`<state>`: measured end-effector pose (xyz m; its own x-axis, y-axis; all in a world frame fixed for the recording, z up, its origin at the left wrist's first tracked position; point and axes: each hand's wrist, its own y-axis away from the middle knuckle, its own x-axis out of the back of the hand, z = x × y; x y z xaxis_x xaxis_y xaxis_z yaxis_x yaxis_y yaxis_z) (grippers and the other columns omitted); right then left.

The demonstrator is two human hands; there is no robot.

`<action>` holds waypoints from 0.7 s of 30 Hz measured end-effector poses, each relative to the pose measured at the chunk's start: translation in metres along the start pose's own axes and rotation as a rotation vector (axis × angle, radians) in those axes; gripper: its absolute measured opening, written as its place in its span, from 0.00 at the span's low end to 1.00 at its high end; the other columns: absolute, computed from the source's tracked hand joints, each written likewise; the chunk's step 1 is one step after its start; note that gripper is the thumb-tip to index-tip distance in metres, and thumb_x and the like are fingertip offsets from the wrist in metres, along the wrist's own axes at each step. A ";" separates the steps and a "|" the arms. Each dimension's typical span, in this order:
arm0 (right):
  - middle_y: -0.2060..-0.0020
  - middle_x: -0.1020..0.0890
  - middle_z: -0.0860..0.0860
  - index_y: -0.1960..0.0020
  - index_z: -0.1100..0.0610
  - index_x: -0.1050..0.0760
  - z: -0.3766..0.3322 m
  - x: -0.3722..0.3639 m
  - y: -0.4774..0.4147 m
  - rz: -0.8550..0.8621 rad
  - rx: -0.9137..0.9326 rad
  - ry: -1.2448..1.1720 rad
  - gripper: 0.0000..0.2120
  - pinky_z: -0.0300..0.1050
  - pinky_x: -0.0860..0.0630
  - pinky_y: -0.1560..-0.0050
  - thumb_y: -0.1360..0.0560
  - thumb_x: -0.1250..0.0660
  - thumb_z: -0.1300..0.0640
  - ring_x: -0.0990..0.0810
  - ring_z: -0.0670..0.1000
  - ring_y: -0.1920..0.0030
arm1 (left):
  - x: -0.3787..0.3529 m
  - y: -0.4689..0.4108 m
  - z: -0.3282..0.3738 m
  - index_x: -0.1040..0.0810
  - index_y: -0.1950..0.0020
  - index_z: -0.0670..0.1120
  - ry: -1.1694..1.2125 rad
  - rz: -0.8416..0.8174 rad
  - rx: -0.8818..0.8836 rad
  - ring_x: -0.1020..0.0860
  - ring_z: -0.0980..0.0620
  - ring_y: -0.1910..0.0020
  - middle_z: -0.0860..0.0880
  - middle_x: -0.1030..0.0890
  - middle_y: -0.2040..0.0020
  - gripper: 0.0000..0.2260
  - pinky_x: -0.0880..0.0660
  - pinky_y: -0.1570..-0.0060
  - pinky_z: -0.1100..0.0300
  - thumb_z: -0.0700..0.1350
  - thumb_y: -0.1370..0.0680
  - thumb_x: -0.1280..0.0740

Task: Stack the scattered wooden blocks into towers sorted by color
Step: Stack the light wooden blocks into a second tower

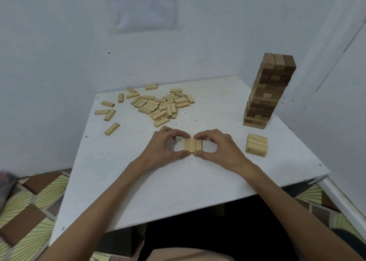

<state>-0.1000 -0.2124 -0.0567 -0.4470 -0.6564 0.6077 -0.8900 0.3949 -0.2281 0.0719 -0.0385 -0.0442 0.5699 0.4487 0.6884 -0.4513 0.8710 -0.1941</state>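
Three light wooden blocks [192,145] lie side by side in a row at the middle of the white table [178,191]. My left hand [162,148] pinches the row from the left, thumb near and fingers far. My right hand [218,147] pinches it the same way from the right. A short stack of light blocks [256,144] sits to the right of my hands. Behind it rises a tall tower of brown blocks [269,90]. Several loose light blocks [160,104] lie scattered at the far left of the table.
White walls close in behind and to the right of the table. Single blocks [111,129] lie apart near the table's left edge. Patterned floor tiles [29,211] show below the left side.
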 end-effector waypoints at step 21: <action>0.45 0.16 0.41 0.46 0.49 0.15 -0.002 0.029 0.009 0.040 0.071 0.011 0.13 0.44 0.20 0.42 0.29 0.19 0.53 0.21 0.44 0.40 | -0.012 -0.028 0.020 0.13 0.52 0.54 0.123 -0.084 -0.203 0.24 0.54 0.38 0.60 0.16 0.45 0.12 0.27 0.37 0.53 0.50 0.33 0.17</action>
<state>-0.1208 -0.2269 -0.0398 -0.4819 -0.6336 0.6052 -0.8756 0.3737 -0.3060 0.0641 -0.0727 -0.0335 0.6841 0.3835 0.6205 -0.2590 0.9229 -0.2848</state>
